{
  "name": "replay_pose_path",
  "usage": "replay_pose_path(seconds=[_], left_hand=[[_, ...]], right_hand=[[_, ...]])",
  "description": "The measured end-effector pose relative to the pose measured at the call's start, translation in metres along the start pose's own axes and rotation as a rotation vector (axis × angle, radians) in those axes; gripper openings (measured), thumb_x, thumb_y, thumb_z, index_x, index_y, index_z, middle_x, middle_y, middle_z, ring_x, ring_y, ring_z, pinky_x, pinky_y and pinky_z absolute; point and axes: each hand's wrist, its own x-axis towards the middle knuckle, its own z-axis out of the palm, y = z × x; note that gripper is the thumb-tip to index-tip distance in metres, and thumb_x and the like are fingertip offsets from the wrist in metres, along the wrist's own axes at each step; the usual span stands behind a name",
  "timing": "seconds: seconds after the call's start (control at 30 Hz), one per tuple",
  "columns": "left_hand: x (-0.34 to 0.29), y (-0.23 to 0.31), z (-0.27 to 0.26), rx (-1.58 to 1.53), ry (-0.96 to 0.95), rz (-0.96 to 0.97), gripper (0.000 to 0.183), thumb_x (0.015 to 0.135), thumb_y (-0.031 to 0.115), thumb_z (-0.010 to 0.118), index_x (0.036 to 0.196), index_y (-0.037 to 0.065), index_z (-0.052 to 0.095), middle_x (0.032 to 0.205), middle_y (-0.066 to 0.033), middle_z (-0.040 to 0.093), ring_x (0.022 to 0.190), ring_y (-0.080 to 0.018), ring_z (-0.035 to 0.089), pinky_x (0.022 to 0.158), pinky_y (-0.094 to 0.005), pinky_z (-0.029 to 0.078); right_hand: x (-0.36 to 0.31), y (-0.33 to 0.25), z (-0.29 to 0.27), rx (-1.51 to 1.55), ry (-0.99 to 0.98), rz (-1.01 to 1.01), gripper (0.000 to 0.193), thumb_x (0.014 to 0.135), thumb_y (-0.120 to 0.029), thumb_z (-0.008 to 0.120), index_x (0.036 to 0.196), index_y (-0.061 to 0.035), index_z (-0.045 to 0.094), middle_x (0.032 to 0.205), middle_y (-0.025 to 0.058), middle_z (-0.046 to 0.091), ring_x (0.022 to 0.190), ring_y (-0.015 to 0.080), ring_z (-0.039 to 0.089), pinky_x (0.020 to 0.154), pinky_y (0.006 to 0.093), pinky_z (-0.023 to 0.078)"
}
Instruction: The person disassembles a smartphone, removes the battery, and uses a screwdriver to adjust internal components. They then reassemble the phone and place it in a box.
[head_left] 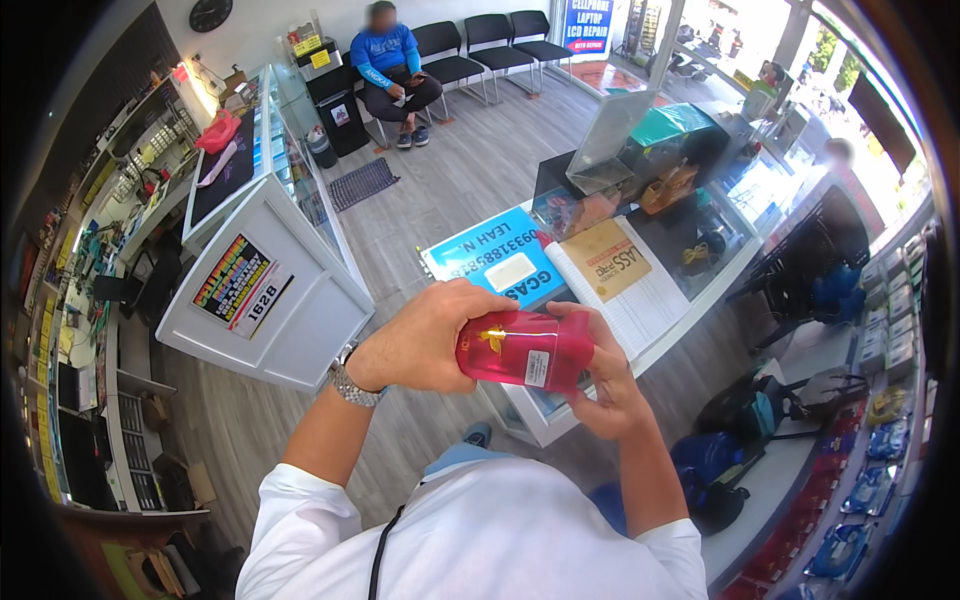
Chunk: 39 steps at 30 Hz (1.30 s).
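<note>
A glossy red-pink box (512,368) with a yellow emblem and a small white label is held level in front of my chest. My left hand (420,335), with a metal-band watch (355,378) at the wrist, is closed around its left end. At the opposite end my right hand (612,390) grips it, thumb below and fingers on the far side. Just beyond the box, a blue sign (450,262) lies on the glass counter, with a white rectangular piece (511,271) on it. Beside the sign sits an open ruled notebook (650,318) with a brown printed sheet (600,258) on top.
The glass counter (545,430) runs ahead and rightward, bearing a clear panel (612,140). On the left stands a white half-door (270,300) by another display case (290,160). A seated person (388,60) is at the back near black chairs (490,45). Bags (740,410) lie at right.
</note>
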Motion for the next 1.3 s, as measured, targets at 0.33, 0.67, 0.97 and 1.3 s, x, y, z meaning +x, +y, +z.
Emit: replay_pose_path(seconds=[0.33,0.67,0.97,1.3], left_hand=[[0.013,0.008,0.009,0.038,-0.009,0.060,0.078,0.063,0.021,0.095,0.137,0.010,0.073,0.113,-0.0091,0.077,0.108,-0.0310,0.072,0.093,-0.0434,0.054],[0.014,0.021,0.015,0.093,-0.118,0.070,0.073,0.067,0.019,0.095,0.136,0.010,0.073,0.121,-0.0070,0.079,0.111,-0.0295,0.072,0.099,-0.0443,0.051],[0.009,0.015,0.022,0.278,0.052,0.066,0.076,0.064,0.020,0.098,0.135,0.010,0.073,0.122,-0.0069,0.078,0.111,-0.0290,0.071,0.097,-0.0450,0.052],[0.010,-0.008,0.039,0.077,0.151,-0.057,0.077,0.061,0.013,0.092,0.135,0.009,0.073,0.118,-0.0119,0.077,0.109,-0.0331,0.071,0.100,-0.0449,0.055]], right_hand=[[-0.007,0.005,-0.007,-0.262,0.007,-0.093,0.062,0.070,0.002,0.084,0.131,-0.0079,0.077,0.160,0.0241,0.050,0.131,0.0358,0.068,0.109,0.0459,0.057],[-0.009,0.005,0.022,-0.140,-0.084,0.125,0.108,0.073,-0.009,0.094,0.167,-0.0099,0.040,0.164,0.0159,0.049,0.138,0.0325,0.064,0.116,0.0469,0.055],[-0.021,0.022,0.021,0.783,0.146,0.291,0.057,0.110,-0.044,0.071,0.148,-0.0020,0.066,0.162,0.0193,0.052,0.150,0.0278,0.052,0.114,0.0424,0.053],[-0.024,0.037,0.019,0.649,0.647,0.295,0.036,0.117,-0.032,0.062,0.113,0.0008,0.075,0.143,0.0151,0.061,0.112,0.0159,0.069,0.093,0.0315,0.062]])
